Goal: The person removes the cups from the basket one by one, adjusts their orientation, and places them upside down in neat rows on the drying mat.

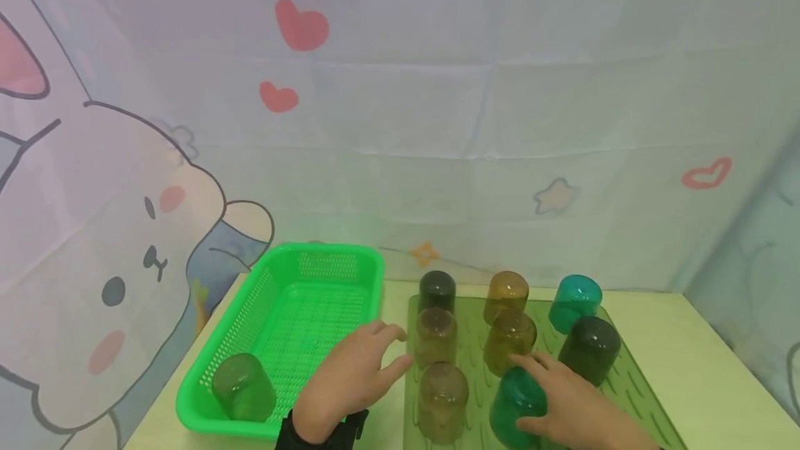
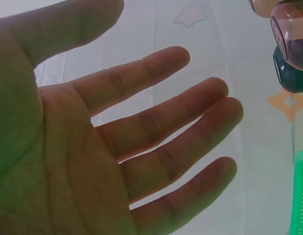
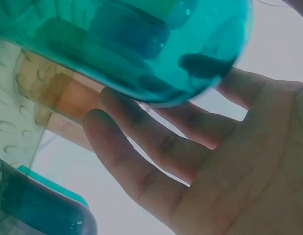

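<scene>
My right hand (image 1: 565, 398) is at a translucent teal cup (image 1: 517, 408) in the front row, upside down on a green ridged mat (image 1: 475, 394). Its thumb lies on the near side of the cup and its fingers reach round the far side. In the right wrist view, fingertips show darkly through the teal wall. My left hand (image 1: 356, 373) hovers between the green basket (image 1: 187, 398) and the mat, fingers apart, palm bare in the left wrist view. A brownish cup (image 1: 442, 401) stands to the left of the teal one, and an amber cup (image 1: 510, 342) right behind it.
More upturned cups stand on the mat: a brown one (image 1: 436, 339), a dark one (image 1: 590, 349), and at the back dark (image 1: 437, 290), amber (image 1: 506, 294) and turquoise (image 1: 575, 303) ones. One clear cup (image 1: 244, 387) sits in the basket's near left corner. A printed curtain (image 1: 400, 158) hangs behind the table.
</scene>
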A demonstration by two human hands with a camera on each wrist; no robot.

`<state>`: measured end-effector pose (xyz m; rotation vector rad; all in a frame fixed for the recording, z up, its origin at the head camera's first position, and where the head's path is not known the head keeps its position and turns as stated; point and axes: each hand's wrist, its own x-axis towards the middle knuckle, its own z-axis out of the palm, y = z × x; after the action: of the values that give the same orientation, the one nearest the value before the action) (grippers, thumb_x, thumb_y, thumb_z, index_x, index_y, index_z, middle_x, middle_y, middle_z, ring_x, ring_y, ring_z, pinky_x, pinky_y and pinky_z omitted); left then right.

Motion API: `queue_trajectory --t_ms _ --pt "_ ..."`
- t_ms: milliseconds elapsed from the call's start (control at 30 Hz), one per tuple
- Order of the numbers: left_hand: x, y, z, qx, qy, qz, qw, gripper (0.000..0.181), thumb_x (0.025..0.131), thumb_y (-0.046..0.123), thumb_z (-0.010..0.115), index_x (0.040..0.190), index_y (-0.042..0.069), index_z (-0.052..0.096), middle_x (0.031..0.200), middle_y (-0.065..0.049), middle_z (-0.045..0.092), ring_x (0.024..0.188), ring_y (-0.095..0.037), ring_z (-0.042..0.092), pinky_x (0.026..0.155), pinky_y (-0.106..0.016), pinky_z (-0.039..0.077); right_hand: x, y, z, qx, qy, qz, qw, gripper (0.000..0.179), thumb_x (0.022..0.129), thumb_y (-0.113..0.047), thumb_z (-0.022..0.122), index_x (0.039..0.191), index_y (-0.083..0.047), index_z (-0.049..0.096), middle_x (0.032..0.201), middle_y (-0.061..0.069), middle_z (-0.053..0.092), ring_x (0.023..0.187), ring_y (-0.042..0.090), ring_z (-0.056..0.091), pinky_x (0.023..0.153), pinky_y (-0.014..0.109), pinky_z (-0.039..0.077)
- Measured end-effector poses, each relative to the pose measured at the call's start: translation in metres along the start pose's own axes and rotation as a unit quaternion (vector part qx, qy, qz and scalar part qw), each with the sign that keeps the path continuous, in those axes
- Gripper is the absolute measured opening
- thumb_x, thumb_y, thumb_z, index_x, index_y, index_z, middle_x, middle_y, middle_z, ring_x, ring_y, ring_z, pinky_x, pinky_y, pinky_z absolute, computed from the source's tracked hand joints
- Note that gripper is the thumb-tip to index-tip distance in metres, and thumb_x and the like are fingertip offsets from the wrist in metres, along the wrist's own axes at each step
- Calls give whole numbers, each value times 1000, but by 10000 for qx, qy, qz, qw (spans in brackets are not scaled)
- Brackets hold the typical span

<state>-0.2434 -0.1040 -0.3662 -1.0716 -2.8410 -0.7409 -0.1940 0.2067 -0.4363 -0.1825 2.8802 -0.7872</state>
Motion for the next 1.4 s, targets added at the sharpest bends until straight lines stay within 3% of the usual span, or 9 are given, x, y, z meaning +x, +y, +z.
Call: queue_trajectory --t_ms 233,400,700,867,1000,1167,1400 --pt "3 -6 0 -39 41 -35 10000 30 97 35 55 115 12 61 113 -5 59 100 -23 59 79 -36 49 -5 2 -13 -76 522 -468 9975 75 80 -53 68 133 -5 50 127 17 49 112 39 52 81 52 49" --pt "6 -18 -5 232 -143 -90 9996 28 95 31 57 112 9 61 104 -6 60 89 -23 60 72 -36 49 -8 6 -22 -166 877 -653 9939 66 87 -50 63 131 -2 51 124 17 51 110 39 54 80 51 50" --pt "21 -39 -36 776 -642 -60 9949 23 93 25 61 104 6 62 100 -11 62 90 -29 60 73 -42 49 -12 17 -33 -174 1139 -481 9922 60 90 -47 60 129 -2 52 125 20 50 109 41 54 80 54 49" --pt "28 -60 -53 785 -1179 -94 9899 20 93 22 61 102 4 61 102 -12 63 93 -29 60 76 -43 48 -12 18 -34 -166 1170 -399 9922 61 91 -49 58 130 -2 51 126 21 50 111 43 52 81 56 48" --pt "33 -81 -62 952 -1650 -374 9810 20 91 22 62 102 5 62 104 -12 62 93 -28 59 75 -43 48 -13 15 -35 -118 1222 -391 9917 61 91 -48 58 131 -1 50 127 22 48 113 44 50 82 57 47" --pt "38 -108 -72 1411 -2266 -763 9607 21 90 24 64 99 5 63 102 -11 61 94 -30 58 76 -45 47 -11 13 -35 -7 1191 -231 9926 64 91 -50 56 132 -1 49 129 24 47 114 47 48 82 58 46" --pt "33 -139 -83 2080 -2624 -1218 9344 18 87 23 67 93 7 62 89 -5 59 81 -26 57 72 -45 47 -8 12 -34 55 1096 -108 9939 69 91 -53 55 132 2 49 130 26 48 115 48 47 84 57 45"
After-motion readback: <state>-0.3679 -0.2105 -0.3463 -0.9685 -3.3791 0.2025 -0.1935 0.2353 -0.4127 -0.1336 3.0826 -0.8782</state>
